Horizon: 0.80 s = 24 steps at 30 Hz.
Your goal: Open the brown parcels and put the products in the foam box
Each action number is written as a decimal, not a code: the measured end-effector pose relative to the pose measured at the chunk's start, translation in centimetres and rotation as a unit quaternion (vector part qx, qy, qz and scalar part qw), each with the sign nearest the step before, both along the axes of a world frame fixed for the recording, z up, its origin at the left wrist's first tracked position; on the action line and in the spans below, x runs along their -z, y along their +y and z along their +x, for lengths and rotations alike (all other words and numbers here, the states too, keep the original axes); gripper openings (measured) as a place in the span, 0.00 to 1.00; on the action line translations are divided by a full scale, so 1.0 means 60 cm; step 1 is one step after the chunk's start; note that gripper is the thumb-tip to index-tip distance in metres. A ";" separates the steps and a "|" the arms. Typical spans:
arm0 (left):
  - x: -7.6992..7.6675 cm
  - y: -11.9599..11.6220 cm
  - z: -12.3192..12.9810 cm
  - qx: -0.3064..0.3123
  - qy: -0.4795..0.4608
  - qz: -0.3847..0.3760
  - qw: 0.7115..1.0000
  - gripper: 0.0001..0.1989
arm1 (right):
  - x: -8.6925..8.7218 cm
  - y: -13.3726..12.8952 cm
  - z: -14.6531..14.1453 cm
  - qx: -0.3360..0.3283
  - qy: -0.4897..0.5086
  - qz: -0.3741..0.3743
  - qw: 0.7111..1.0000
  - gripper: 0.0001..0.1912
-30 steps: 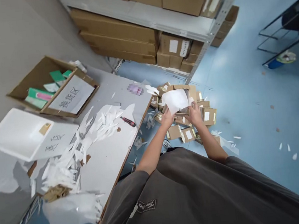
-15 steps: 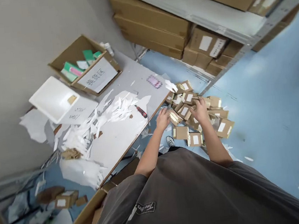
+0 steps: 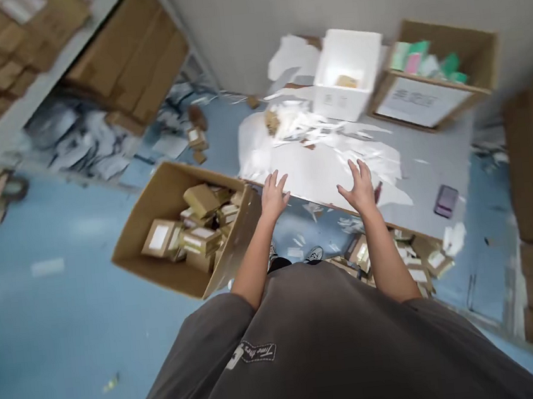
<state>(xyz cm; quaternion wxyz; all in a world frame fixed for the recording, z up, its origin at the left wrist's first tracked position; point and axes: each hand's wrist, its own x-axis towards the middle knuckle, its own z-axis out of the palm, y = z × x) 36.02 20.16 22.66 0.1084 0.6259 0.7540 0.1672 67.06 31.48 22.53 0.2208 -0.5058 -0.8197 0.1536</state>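
Twice over, had fingers spread apart with nothing gripped: left hand (image 3: 273, 197) at the near edge of the table (image 3: 462, 153), close to its left corner, right hand (image 3: 359, 188) farther along the same edge. Couldn't tell about contact with the white sheet (image 3: 309, 173) lying just beyond. Noticed something red (image 3: 379, 192) right beside the right hand too, partly hidden and blurry.

Just left of the left hand, got a big open carton (image 3: 164, 194) on the floor, with small brown boxes (image 3: 201, 200) heaped inside at all angles, some with white labels. Saw more of those, labelled boxes (image 3: 417, 272), piled on the floor by the right forearm.

Past the sheet, found a mess of paper scraps (image 3: 297, 126), then an open white bin (image 3: 351, 57) with a brown piece (image 3: 346, 81) in it. Next to that, spotted a second carton (image 3: 477, 53) holding green and white packs (image 3: 450, 66), one with a pink patch, plus a sign (image 3: 420, 101) on its front, too blurred to read. Near the table's right end, had a purple phone (image 3: 446, 201) lying flat.
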 end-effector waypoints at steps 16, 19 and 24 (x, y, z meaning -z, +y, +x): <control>0.092 -0.566 -0.501 -0.443 -0.084 -0.086 0.888 0.44 | -0.021 -0.225 -0.822 -0.454 -0.076 -0.018 0.887 0.55; 0.129 -0.596 -0.535 -0.460 -0.113 -0.102 0.874 0.48 | 0.005 -0.253 -0.881 -0.469 -0.110 -0.030 0.876 0.55; 0.202 -0.616 -0.566 -0.501 -0.191 -0.137 0.833 0.52 | 0.073 -0.294 -0.961 -0.512 -0.161 -0.061 0.842 0.55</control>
